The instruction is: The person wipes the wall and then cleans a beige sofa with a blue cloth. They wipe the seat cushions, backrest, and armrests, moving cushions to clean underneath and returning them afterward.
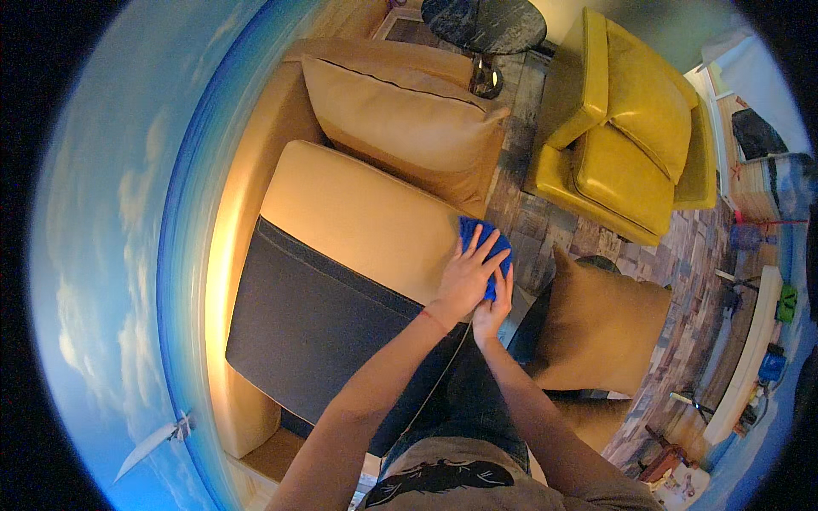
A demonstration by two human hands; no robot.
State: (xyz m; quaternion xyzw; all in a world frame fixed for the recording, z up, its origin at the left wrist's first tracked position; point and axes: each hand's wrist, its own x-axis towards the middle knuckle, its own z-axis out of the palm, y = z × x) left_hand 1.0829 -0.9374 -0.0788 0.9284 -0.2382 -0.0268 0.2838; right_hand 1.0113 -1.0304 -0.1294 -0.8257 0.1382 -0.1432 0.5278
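Observation:
A blue cloth (502, 245) lies over the right-hand edge of a tan sofa seat cushion (358, 211). My left hand (465, 276) presses on the cloth from above, its fingers spread across it. At the cloth's lower edge is my right hand (494, 313), its fingers around the cloth and close beside the left hand. Dark grey fabric (319, 326) covers the near part of the cushion, with a seam between it and the tan part. Part of the cloth is hidden under my fingers.
Beyond the cushion, a large tan back cushion (402, 115) rests on the sofa (275, 115). A yellow armchair (626, 160) stands at the upper right, near a round dark table (486, 25). Another brown cushion (601, 326) is right of my hands, above the patterned floor (690, 255).

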